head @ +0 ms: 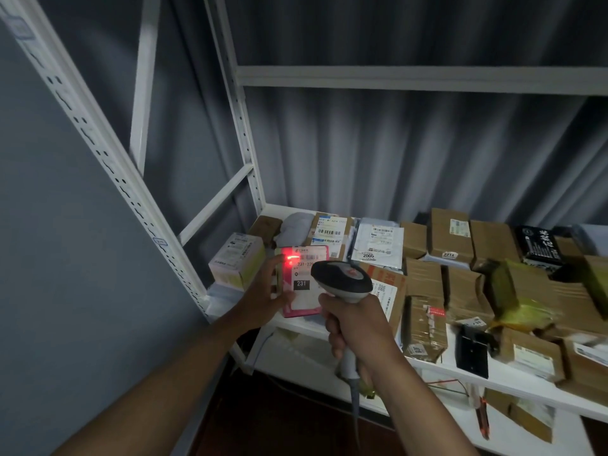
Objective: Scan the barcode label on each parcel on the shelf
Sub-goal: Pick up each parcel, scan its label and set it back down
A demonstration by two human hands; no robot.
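Two hands worked: the left hand gripped one pink flat parcel, the right hand clenched one grey handheld barcode scanner, red light on its label.

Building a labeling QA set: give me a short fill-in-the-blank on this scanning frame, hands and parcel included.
1. The right hand grips the handle of the ____.
2. The scanner's red light falls on the label of the ____ parcel, which the left hand holds by its left edge.
3. The black tag on that parcel's label reads ____.
4. The white mailer further back on the shelf carries the number ____.

Missing words: barcode scanner; pink; 231; 2005
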